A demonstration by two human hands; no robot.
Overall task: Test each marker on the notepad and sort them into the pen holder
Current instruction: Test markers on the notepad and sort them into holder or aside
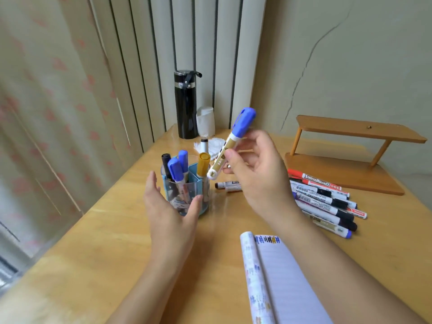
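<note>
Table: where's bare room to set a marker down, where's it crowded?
Bare: the near-left table between the pen holder, the notepad and the table edge; also the near-right corner, between the notepad and the marker pile. Crowded: right of the pen holder, with the loose marker, the marker pile and the wooden rack; the back corner holds the flask and tissues.

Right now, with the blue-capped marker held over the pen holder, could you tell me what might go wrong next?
1. The right hand pinches the blue-capped marker only at the fingertips, tilted; it may slip.
2. Its lower end hangs nearest the yellow-capped marker, not the sorted blue markers in the pen holder, so it may be missorted.
3. The left hand is open around the holder, not gripping; a knock could tip it.
</note>
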